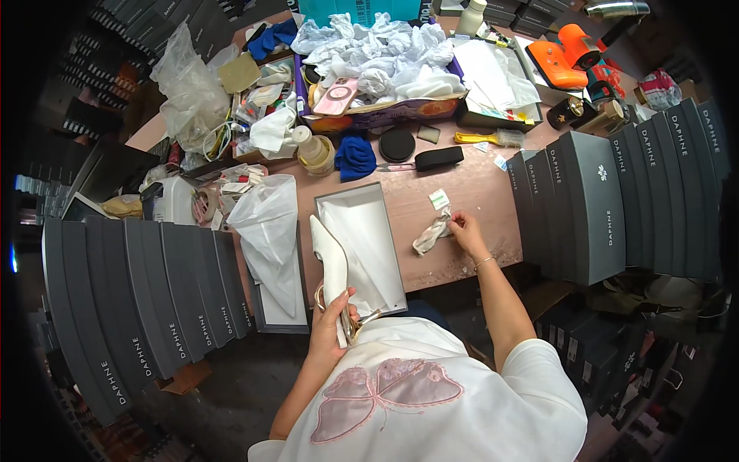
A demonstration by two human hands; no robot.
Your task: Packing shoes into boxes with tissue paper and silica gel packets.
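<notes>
Nearest you, below your white shirt's neckline, a pale pink butterfly patch (389, 393) spreads across the fabric. Just beyond it, your left hand (329, 327) has its fingers wrapped around the rear part of a white shoe (333, 269) with gold-toned parts; the shoe's pointed toe is directed away from you, over the left side of an open grey box (393, 250) lined with white paper. Left of that box, a thin white sheet (269, 212) drapes over another grey box. Your right hand (466, 233) is well apart from the left, its fingers pinching the upper end of a crumpled pale cloth (431, 236) that lies on the pinkish surface (493, 246), right of the open box. A small white-and-green packet (439, 199) lies just beyond the cloth. Rows of dark grey boxes flank you, on the left (146, 292) and right (596, 208). Farther off, you have a black brush (439, 159), a bunched blue cloth (356, 158), a round black tin (397, 144) and a yellow-handled brush (489, 138). Behind these stands a carton (385, 114) heaped with crumpled white paper, with a pink phone-shaped thing (336, 96) at its near left corner.
</notes>
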